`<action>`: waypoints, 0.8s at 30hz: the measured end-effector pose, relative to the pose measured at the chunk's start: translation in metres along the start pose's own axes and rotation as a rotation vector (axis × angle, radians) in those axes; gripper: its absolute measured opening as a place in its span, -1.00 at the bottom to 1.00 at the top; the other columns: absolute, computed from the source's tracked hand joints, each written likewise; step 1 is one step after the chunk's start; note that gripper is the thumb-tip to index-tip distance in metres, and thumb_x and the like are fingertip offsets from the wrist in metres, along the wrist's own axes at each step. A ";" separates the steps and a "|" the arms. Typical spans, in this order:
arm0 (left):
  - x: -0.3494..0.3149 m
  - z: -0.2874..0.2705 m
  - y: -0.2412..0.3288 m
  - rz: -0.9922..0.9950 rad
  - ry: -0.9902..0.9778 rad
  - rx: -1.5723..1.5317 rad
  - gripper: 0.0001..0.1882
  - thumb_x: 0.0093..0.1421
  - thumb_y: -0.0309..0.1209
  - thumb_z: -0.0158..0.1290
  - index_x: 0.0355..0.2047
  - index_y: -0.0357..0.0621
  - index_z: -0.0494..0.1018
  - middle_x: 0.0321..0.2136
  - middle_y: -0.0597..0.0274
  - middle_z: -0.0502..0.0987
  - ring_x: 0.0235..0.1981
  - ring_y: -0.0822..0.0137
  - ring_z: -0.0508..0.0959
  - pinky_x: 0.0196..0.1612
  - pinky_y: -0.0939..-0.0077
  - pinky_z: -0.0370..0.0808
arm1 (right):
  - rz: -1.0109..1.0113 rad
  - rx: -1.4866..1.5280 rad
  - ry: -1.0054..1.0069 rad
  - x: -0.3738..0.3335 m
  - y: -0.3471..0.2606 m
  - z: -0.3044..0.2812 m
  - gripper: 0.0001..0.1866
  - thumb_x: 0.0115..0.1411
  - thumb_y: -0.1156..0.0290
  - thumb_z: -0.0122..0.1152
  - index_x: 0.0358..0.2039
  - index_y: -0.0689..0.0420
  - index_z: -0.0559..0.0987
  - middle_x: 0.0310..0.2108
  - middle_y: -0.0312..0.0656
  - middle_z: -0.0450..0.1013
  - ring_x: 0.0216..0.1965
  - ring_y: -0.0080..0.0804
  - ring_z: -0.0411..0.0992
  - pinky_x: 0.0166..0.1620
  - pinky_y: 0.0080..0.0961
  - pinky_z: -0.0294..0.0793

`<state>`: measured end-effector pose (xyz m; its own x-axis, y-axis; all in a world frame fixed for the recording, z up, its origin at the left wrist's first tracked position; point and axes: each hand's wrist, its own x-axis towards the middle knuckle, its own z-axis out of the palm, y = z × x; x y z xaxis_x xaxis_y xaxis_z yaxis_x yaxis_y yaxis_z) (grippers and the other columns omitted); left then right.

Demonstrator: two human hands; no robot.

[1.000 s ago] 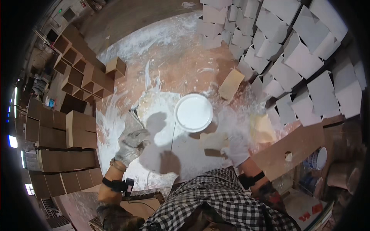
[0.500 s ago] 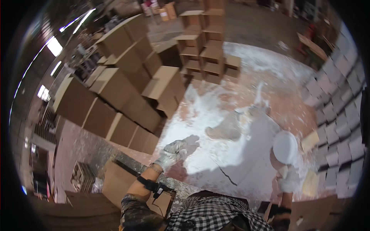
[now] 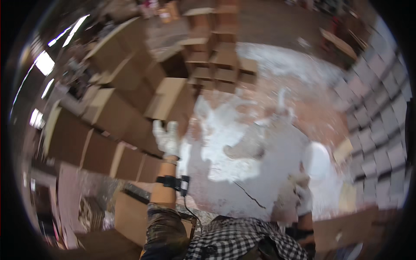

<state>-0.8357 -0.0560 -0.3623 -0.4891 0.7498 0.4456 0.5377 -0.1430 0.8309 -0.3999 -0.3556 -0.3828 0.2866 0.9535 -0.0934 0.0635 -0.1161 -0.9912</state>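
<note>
My left hand (image 3: 167, 138), in a whitish glove, is raised with its fingers apart and nothing in it. From this view it overlaps the near edge of a brown cardboard box (image 3: 171, 97); whether it touches the box I cannot tell. My right hand (image 3: 305, 197), also gloved, is low on the right above the powder-dusted surface, and its fingers are blurred. Just beyond it lies a round white thing (image 3: 317, 160), like a lid or bucket top. White powder (image 3: 232, 162) and a greyish-brown heap (image 3: 247, 145) spread across the surface before me.
More brown boxes (image 3: 117, 108) stand in rows on the left. Open-fronted boxes (image 3: 225, 60) are stacked at the back. Grey blocks (image 3: 375, 117) form a tall stack along the right. A flat cardboard piece (image 3: 132, 216) lies near my left forearm.
My left hand has moved up and left from over the powder toward the boxes, its fingers spreading. My right hand has shifted left, away from the round white thing. The view has turned slightly.
</note>
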 end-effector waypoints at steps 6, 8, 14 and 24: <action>0.014 0.021 0.013 -0.386 0.004 -0.436 -0.41 0.05 -0.06 0.30 -0.16 -0.33 0.41 -0.23 0.05 0.55 -0.34 0.26 0.55 -0.27 0.41 0.58 | 0.273 0.706 0.148 -0.004 0.045 -0.001 -0.53 0.19 0.41 0.17 0.09 0.30 0.40 -0.06 -0.16 0.47 -0.09 -0.37 0.46 -0.05 -0.45 0.50; 0.037 0.016 -0.015 -0.399 0.027 -0.410 -0.42 0.04 -0.08 0.32 -0.16 -0.31 0.43 -0.33 0.08 0.56 -0.37 0.25 0.55 -0.27 0.36 0.59 | 0.234 0.759 0.176 -0.004 0.031 0.012 -0.50 0.17 0.42 0.20 0.11 0.30 0.38 -0.08 -0.17 0.48 -0.10 -0.38 0.47 -0.06 -0.46 0.51; 0.021 0.001 0.004 -0.282 0.049 -0.273 -0.49 0.11 -0.15 0.27 -0.11 -0.33 0.44 -0.20 0.10 0.52 -0.29 0.27 0.53 -0.25 0.38 0.56 | 0.182 0.857 0.138 -0.009 0.010 0.028 -0.49 0.17 0.44 0.23 0.11 0.30 0.38 -0.12 -0.16 0.50 -0.15 -0.38 0.49 -0.10 -0.51 0.53; -0.128 -0.037 0.032 -0.629 -0.725 -0.965 -0.37 0.29 0.00 -0.01 0.16 -0.26 0.28 0.08 0.13 0.40 0.08 0.22 0.41 0.15 0.21 0.37 | 0.426 0.799 0.122 0.016 -0.034 0.030 -0.65 0.24 0.44 0.18 0.03 0.21 0.45 -0.17 -0.25 0.50 -0.20 -0.49 0.50 -0.12 -0.55 0.54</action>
<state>-0.7812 -0.1806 -0.3804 0.1576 0.9806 -0.1168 -0.4771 0.1791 0.8604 -0.4263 -0.3276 -0.3535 0.2362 0.8327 -0.5008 -0.7387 -0.1809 -0.6493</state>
